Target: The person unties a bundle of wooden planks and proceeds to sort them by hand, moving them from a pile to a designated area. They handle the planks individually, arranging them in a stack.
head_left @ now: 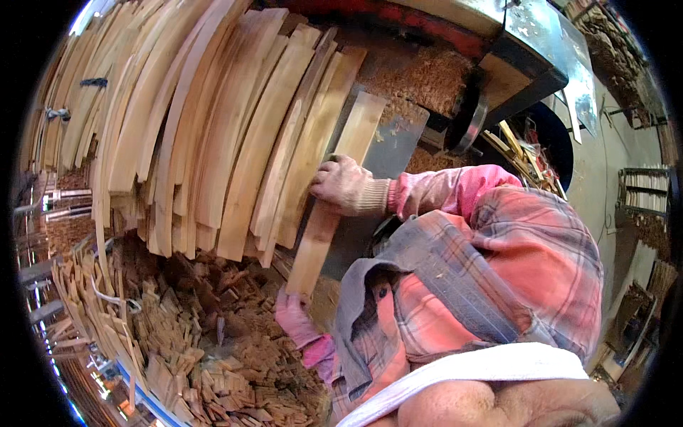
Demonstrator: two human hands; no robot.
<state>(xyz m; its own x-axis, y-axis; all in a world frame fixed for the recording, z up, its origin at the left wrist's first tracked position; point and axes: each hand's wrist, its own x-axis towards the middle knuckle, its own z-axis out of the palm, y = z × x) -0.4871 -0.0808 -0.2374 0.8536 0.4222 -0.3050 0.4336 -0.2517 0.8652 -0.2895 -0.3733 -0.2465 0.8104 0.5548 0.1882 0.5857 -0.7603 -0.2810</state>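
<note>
A flat wooden board [311, 252] lies slantwise over a dark grey metal plate [402, 146]. My right hand [347, 186], in a pale knit-cuffed glove, lies across the board's middle with its fingers curled over the edge. At the board's near end, my left hand [293, 314], in a pinkish glove, holds that end; part of its fingers is hidden. Right beside the board, to the left, stands a row of long wooden boards [249, 142], packed side by side.
Wood offcuts [192, 356] and sawdust heap up at the lower left. A metal machine housing [530, 46] stands at the upper right, with a round metal part [469, 127] below it. Behind that sits a dark round container [555, 135] holding wood strips.
</note>
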